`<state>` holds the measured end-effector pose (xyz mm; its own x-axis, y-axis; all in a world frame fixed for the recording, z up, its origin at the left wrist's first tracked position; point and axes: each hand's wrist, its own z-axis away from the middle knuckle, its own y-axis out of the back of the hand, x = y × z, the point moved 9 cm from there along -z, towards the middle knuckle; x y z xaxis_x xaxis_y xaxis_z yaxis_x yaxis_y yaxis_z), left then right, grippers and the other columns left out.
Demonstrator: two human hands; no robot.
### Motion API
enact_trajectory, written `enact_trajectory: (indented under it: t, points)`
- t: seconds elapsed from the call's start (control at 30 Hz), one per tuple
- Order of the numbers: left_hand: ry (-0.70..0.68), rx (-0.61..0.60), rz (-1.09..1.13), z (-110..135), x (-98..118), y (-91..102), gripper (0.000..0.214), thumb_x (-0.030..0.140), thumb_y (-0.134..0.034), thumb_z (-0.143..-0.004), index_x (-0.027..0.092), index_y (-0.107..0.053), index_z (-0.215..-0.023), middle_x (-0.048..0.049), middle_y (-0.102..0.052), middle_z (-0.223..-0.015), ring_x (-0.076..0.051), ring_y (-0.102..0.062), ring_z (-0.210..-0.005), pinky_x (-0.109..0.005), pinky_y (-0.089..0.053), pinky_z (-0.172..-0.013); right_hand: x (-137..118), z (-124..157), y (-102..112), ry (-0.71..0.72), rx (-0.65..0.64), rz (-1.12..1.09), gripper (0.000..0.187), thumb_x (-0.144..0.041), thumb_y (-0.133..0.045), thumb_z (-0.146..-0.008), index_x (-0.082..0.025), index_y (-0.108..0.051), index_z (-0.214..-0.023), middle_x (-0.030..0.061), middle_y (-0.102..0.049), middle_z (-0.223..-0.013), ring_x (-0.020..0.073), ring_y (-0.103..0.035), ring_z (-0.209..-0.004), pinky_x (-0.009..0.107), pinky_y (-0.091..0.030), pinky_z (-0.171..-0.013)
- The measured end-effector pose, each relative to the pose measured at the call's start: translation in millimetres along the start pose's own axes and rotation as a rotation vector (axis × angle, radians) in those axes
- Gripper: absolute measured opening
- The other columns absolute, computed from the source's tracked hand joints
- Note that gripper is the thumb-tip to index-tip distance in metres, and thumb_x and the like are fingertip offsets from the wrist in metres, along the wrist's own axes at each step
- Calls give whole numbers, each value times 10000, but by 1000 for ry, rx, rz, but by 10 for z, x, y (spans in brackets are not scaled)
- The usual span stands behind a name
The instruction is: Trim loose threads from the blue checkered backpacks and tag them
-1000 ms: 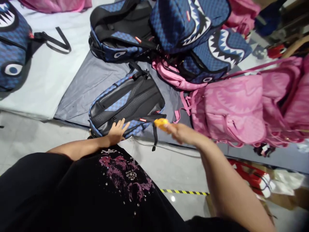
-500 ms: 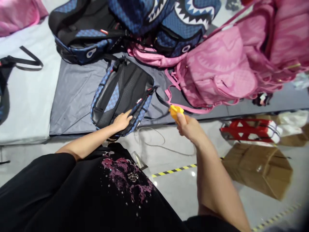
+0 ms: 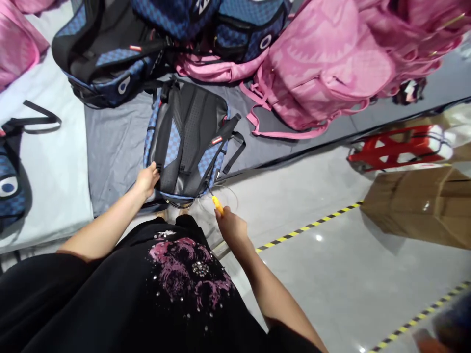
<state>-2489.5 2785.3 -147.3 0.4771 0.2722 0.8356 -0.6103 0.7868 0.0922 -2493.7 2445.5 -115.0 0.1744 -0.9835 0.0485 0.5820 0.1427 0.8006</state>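
Observation:
A blue checkered backpack [image 3: 191, 127] with black padding lies back side up at the grey table's front edge, its straps facing me. My left hand [image 3: 147, 180] is closed on the backpack's lower left side, fingers curled over the edge. Off the lower right corner, my right hand [image 3: 231, 224] grips a small yellow-handled tool [image 3: 218, 204]. A thin dark tip runs from this tool toward the backpack's bottom edge; whether it touches I cannot tell, nor its exact kind. One loose black strap end [image 3: 235, 153] hangs at the backpack's right.
More blue checkered backpacks [image 3: 110, 63] are heaped at the back, beside pink backpacks [image 3: 312, 68] on the right. Another blue bag [image 3: 11, 186] sits far left on a white cover [image 3: 55, 162]. Right, on the floor, are a cardboard box [image 3: 415, 201] and a red frame-like object [image 3: 397, 149].
My right hand has swung left and down with the tool to the backpack's lower corner. My left hand has shifted from the lower right strap to the left side. The backpack sits straighter.

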Motion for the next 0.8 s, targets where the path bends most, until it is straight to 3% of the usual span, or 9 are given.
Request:
enact_trajectory:
  t: [0.13,0.3,0.4,0.57,0.8]
  points:
    - [253,-159,154,-95,-182,-100,351,336,-331,-1005,109,-595,-957,-135,-664,-855,-198,-705,-814,-345,-579,-857,-235,-227,-171,23,106,31,419,-458,-284,-1047,-120,-523,-1112,172,-727,-876,274,-737,-838,291,-464,-641]
    - [494,-486,562,-97,-269,-520,518,534,-427,-961,94,-602,-1171,-146,-717,-887,-286,-726,-887,-481,-562,-912,-232,-312,-290,45,79,31,409,-443,-293,-1050,-112,-522,-1123,163,-729,-877,266,-736,-840,288,-457,-650]
    - [513,-588,657,-117,-290,-576,585,550,-381,-974,91,-573,-1283,-161,-740,-972,-303,-722,-972,-507,-518,-986,-238,-247,-291,84,29,18,400,-483,-333,-1037,-146,-527,-1131,119,-736,-878,254,-732,-826,282,-447,-654]
    - [501,-624,667,-209,-300,-529,706,609,-245,-986,73,-563,-1319,-176,-747,-1020,-316,-706,-1048,-518,-485,-1030,-551,-238,-187,235,14,-73,410,-529,-351,-1023,-186,-529,-1158,88,-739,-929,237,-717,-869,271,-439,-689]
    - [465,-686,682,-236,-288,-619,792,696,-238,-950,83,-549,-1342,-173,-742,-1077,-328,-678,-1121,-527,-463,-1058,-277,-433,-267,-81,102,-60,501,-505,-299,-1039,-80,-531,-1166,178,-707,-919,254,-702,-810,306,-449,-682]
